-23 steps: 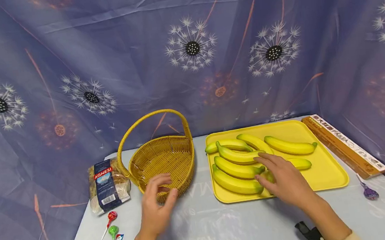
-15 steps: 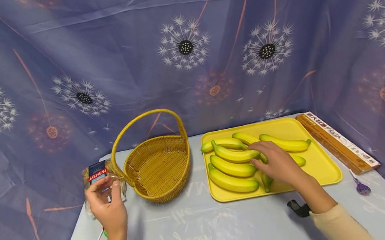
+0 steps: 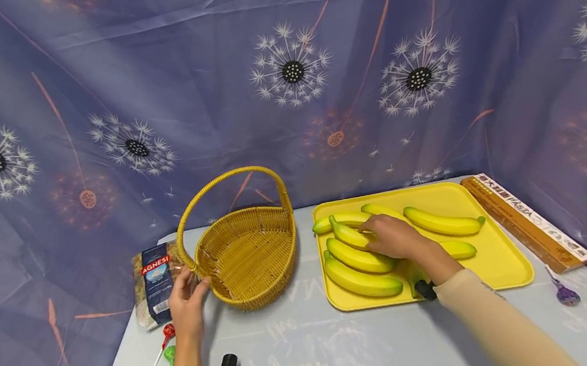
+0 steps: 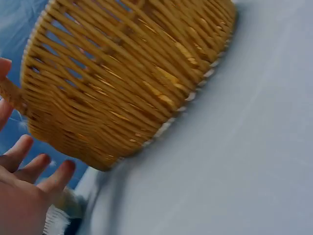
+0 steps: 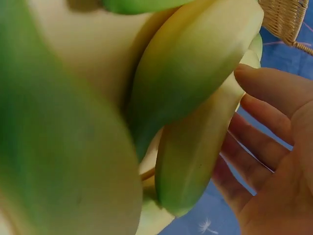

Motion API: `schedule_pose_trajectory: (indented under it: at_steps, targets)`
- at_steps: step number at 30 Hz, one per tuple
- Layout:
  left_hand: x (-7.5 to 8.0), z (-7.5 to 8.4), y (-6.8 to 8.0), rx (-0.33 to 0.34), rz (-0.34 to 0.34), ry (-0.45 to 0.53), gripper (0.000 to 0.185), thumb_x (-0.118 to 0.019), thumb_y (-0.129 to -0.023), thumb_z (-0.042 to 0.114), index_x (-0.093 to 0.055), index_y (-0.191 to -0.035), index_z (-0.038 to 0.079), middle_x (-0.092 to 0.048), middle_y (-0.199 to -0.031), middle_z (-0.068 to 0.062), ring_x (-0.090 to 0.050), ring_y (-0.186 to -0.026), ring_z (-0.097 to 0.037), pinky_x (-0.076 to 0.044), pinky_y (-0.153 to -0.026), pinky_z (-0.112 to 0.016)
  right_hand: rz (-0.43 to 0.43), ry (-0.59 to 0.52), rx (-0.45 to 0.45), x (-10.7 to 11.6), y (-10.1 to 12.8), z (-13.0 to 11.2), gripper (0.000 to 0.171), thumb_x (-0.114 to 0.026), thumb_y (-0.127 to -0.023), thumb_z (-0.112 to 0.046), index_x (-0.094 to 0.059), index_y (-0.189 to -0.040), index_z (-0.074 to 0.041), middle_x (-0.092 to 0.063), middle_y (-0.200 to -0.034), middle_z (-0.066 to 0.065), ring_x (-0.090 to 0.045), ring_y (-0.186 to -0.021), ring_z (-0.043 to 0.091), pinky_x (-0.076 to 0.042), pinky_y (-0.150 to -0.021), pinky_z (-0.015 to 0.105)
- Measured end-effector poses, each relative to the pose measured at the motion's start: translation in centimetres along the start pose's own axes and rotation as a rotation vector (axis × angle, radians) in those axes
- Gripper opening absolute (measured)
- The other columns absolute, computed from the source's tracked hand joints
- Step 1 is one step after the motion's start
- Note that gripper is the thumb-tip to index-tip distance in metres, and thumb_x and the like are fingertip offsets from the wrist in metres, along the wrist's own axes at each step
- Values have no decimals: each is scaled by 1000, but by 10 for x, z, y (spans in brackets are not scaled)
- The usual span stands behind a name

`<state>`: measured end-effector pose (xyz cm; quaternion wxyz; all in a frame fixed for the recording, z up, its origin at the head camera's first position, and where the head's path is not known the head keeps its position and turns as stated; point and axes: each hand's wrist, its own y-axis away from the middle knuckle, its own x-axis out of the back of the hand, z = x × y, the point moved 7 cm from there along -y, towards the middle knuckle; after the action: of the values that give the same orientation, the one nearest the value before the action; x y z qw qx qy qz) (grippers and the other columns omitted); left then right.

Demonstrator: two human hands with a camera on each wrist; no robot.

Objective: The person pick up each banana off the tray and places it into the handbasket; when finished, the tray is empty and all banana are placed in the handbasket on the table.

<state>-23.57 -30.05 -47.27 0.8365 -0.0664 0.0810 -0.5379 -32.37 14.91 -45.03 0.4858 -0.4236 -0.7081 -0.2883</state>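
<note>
A woven yellow basket (image 3: 249,253) with a tall handle stands left of centre. My left hand (image 3: 187,295) is open at its left side by the handle's base; in the left wrist view its spread fingers (image 4: 39,166) lie just beside the basket wall (image 4: 127,73), and contact is unclear. A yellow tray (image 3: 500,257) on the right holds several bananas. My right hand (image 3: 387,236) reaches over them, fingers lying on a middle banana (image 3: 347,234). In the right wrist view those fingers (image 5: 264,127) are nearly straight alongside a banana (image 5: 195,73), not wrapped round it.
A bag of Agnesi pasta (image 3: 157,275) lies left of the basket, with a red lollipop (image 3: 171,330) and a green lollipop (image 3: 170,354) in front of it. A long brown pasta box (image 3: 525,221) lies right of the tray, a purple lollipop (image 3: 565,294) near it. A curtain hangs behind.
My left hand swung from the basket's front out to the pasta bag, then back to the basket's left side. My right hand slid farther back and left across the bananas.
</note>
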Motion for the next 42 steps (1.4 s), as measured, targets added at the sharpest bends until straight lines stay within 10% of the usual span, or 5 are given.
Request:
schedule_pose_trajectory:
  at_steps: [9, 15, 24, 42]
  targets:
    - [-6, -23, 2, 38, 19, -63, 36, -67, -88, 0, -56, -122, -5, -58, -121, -17, -56, -111, -26, -50, -78, -15, -25, 100, 23, -6, -4, -2, 50, -72, -86, -27, -59, -131, -10, -65, -112, 4, -58, -89, 20, -46, -65, 35]
    - [-12, -23, 3, 50, 1, -23, 37, -64, -91, 1, -52, -125, -5, -51, -131, -16, -50, -121, -29, -50, -85, -16, 35, 87, -12, 5, -1, -3, 56, -73, -83, -31, -58, -135, -16, -61, -125, 5, -59, -106, 28, -50, -72, 40]
    - [-10, -24, 1, 57, 3, 10, 41, -61, -91, -3, -50, -129, -5, -49, -137, -13, -44, -128, -34, -50, -86, -17, 54, 11, 67, 27, 4, -40, 59, -71, -79, -33, -57, -135, -17, -63, -114, -3, -56, -89, 14, -45, -67, 32]
    - [-10, -29, 3, 106, -18, 52, 43, -61, -93, 1, -50, -134, 0, -48, -138, -18, -46, -126, -36, -55, -82, -30, -92, -154, 207, 45, -28, -117, 72, -67, -86, -37, -34, -149, -26, -63, -106, -8, -58, -90, 4, -50, -74, 27]
